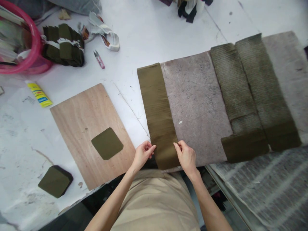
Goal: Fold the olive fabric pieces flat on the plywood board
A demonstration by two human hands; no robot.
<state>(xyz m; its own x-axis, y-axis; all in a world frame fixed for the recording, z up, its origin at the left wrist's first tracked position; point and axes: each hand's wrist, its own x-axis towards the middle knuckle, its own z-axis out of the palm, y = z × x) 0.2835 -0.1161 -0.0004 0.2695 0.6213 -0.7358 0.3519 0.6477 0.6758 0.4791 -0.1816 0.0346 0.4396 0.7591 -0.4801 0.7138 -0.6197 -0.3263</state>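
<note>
Olive strip (158, 112): centre of frame, on the grey board (194, 106). Left hand (143, 153) and right hand (187, 156): each grip pinched on one long edge. Risk: uneven pull could skew or crease it.

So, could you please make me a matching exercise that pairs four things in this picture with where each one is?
1. Left hand
2. Right hand
3. Snips
4. Yellow tube

A. Between the pink basket and the wooden board
B. At the green strip's right edge
C. Right of the green bundle
D. At the green strip's left edge

Pairs: 1-D; 2-B; 3-C; 4-A
</note>
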